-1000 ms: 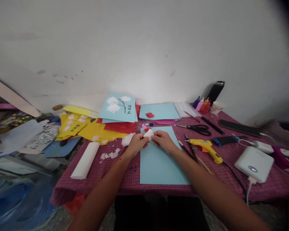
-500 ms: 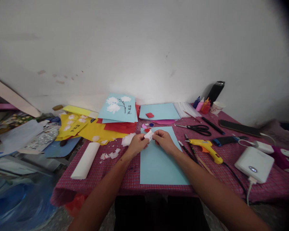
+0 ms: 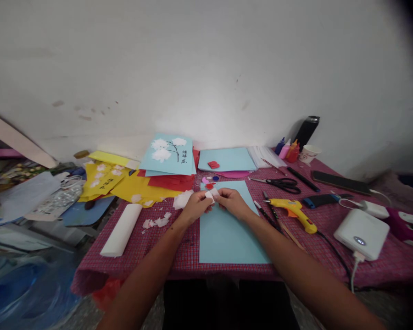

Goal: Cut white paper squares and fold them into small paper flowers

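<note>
Above the top part of a light blue sheet (image 3: 227, 238), my left hand (image 3: 197, 205) and my right hand (image 3: 231, 202) pinch a small piece of white paper (image 3: 211, 195) between them. The fingers of both hands are closed on it, close together. White paper pieces (image 3: 183, 200) lie just left of my left hand, with torn white scraps (image 3: 157, 222) farther left. Small red, pink and blue round bits (image 3: 209, 186) sit beyond my fingertips. A white paper roll (image 3: 122, 230) rests on the checked cloth at the left.
To the right lie scissors (image 3: 278, 184), a yellow glue gun (image 3: 292, 211), pens (image 3: 266, 214), a phone (image 3: 340, 182) and a white power bank (image 3: 362, 233). A black bottle (image 3: 306, 131) and a paper cup (image 3: 309, 153) stand behind. A blue flower card (image 3: 168, 155) lies back left.
The white paper between my hands has turned and now shows as two overlapping parts. Both hands stay in nearly the same place, and the view has shifted slightly.
</note>
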{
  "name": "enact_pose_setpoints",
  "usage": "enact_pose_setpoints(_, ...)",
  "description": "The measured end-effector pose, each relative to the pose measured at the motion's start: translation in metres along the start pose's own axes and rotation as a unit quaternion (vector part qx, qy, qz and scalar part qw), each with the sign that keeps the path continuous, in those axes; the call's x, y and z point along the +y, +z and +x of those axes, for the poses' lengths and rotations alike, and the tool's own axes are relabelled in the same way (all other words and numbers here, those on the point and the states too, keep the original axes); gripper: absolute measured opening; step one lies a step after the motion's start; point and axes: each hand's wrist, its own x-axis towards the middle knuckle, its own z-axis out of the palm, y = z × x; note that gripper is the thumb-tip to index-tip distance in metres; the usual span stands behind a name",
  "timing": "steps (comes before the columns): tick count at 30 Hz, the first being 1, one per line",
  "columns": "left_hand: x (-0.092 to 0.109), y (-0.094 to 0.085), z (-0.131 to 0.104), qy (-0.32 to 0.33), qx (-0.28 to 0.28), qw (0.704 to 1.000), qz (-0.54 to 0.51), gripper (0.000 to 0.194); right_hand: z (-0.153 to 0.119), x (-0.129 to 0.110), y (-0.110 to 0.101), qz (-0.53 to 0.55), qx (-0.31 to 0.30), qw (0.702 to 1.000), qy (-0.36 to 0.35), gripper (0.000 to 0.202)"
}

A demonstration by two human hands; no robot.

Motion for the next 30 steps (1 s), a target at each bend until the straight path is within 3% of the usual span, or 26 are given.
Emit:
enact_pose_setpoints(7,0.0,-0.001,0.0,0.017,0.015,0.999,-0.023,0.013,0.0,0.004,0.0,-0.029,0.008,1.0,-0.002,0.025)
enact_pose_setpoints(12,0.006,0.001,-0.002,0.016,0.024,0.999,-0.02,0.025,0.0,0.004,0.0,-0.041,0.008,0.999,0.01,0.022)
enact_pose_setpoints(18,0.006,0.001,-0.002,0.048,-0.005,0.999,0.013,0.028,0.002,0.007,0.0,0.001,0.017,0.999,0.051,0.023)
enact_pose_setpoints(30,0.002,-0.002,-0.001,0.059,0.039,0.993,0.098,0.02,0.005,0.012,0.001,0.035,0.014,0.996,0.075,0.024)
